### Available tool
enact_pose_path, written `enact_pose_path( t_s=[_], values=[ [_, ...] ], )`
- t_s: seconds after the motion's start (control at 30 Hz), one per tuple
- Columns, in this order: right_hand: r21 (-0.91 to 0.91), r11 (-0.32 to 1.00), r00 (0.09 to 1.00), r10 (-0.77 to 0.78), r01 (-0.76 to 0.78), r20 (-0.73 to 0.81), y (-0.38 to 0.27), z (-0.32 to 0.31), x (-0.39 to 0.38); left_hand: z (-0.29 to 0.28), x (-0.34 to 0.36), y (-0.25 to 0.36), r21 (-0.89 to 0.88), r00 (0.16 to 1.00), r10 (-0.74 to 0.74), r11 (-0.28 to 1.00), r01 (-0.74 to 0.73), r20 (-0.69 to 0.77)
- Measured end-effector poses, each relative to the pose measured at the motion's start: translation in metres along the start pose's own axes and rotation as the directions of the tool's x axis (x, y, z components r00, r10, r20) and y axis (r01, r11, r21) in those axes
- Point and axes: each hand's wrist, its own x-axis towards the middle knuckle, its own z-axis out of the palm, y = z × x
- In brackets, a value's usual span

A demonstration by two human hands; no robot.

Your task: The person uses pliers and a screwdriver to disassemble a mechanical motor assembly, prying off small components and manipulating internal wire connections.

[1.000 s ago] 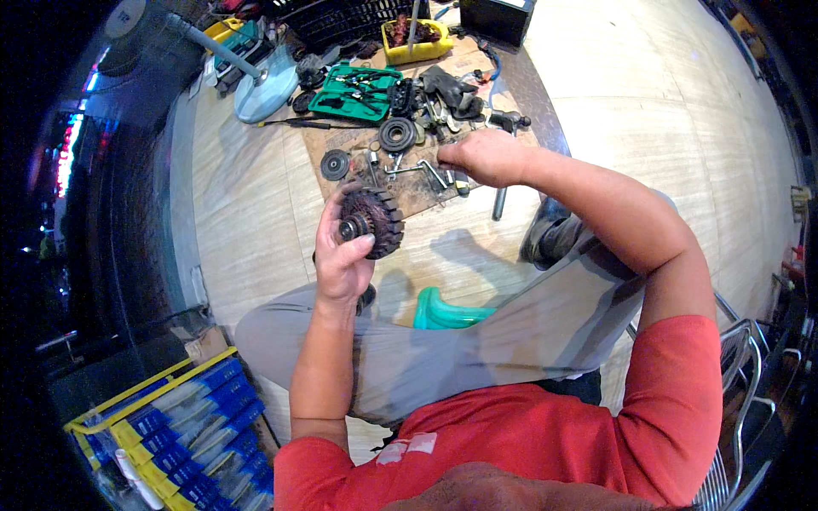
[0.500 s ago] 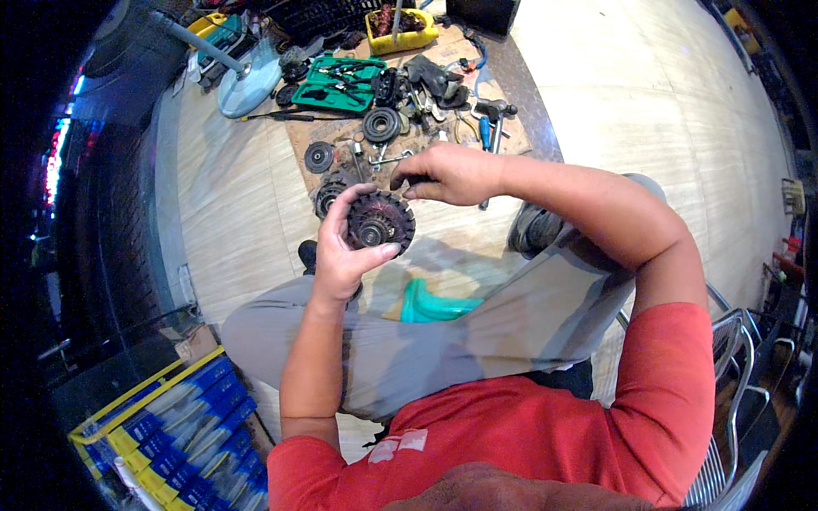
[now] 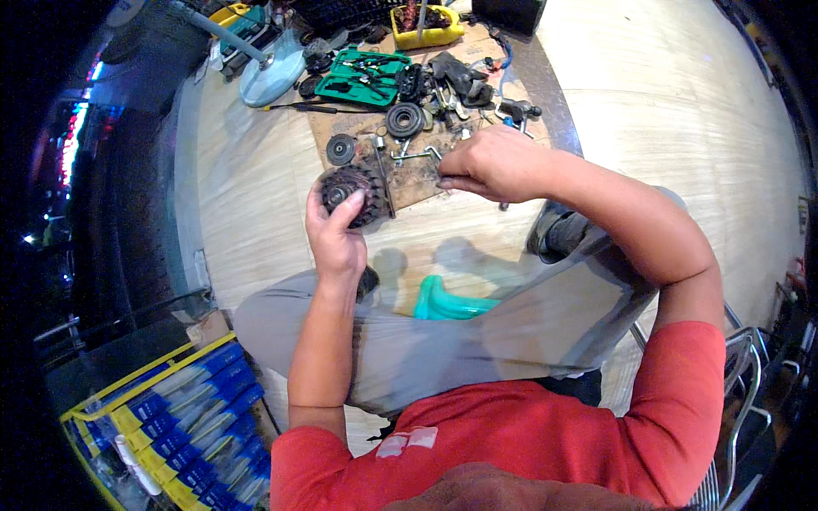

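Observation:
My left hand [image 3: 334, 240] is closed around a dark, greasy toothed gear part [image 3: 368, 181], its thumb across the face. A round hub shows at the part's centre. To the right, over the front of the cardboard, my right hand [image 3: 503, 162] has its fingers pinched together; what they hold, if anything, is hidden. A bent metal wrench [image 3: 417, 155] lies just left of those fingertips. Beyond the gear part are a dark flat disc [image 3: 341, 149] and a thick black ring [image 3: 405, 121]. A thin metal rod-like tool [image 3: 383, 166] lies beside the gear part.
An open green tool case [image 3: 368, 75] and a yellow container [image 3: 441, 36] sit toward the back. A pale round stand base [image 3: 274, 75] is at far left. Below lies a teal plastic piece [image 3: 452, 305]. A rack of blue-and-yellow packages [image 3: 183, 426] stands lower left.
My hands have moved apart: the left shifts left with the gear part, which is turned differently, and the right moves right, away from it. The whole view has shifted slightly.

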Motion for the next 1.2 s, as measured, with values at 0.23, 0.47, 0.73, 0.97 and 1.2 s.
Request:
enact_pose_path(
  t_s=[0.23, 0.47, 0.73, 0.97, 1.2],
  values=[
    [-0.132, 0.972, 0.98, 0.198, -0.196, 0.009, 0.021, 0.017, -0.002, -0.012, 0.01, 0.008, -0.152, 0.999, 0.042, 0.987, -0.041, 0.001],
    [-0.05, 0.985, 0.986, 0.163, -0.164, -0.017, 0.037, 0.045, -0.005, -0.004, 0.008, 0.006, -0.13, 0.995, 0.083, 0.989, -0.076, 0.051],
    [0.202, 0.973, 0.99, 0.096, -0.115, 0.103, 0.003, 0.048, 0.011, 0.022, -0.013, -0.003, -0.024, 0.995, 0.009, 1.0, -0.006, 0.104],
    [0.427, 0.899, 0.995, 0.101, -0.098, 0.016, 0.001, 0.059, 0.02, 0.027, -0.02, 0.002, 0.014, 0.99, -0.026, 1.0, 0.024, 0.142],
    [0.231, 0.954, 0.981, 0.173, -0.188, 0.086, 0.039, 0.027, 0.008, 0.002, -0.012, 0.012, -0.147, 0.997, -0.024, 0.989, 0.036, 0.079]
  ],
)
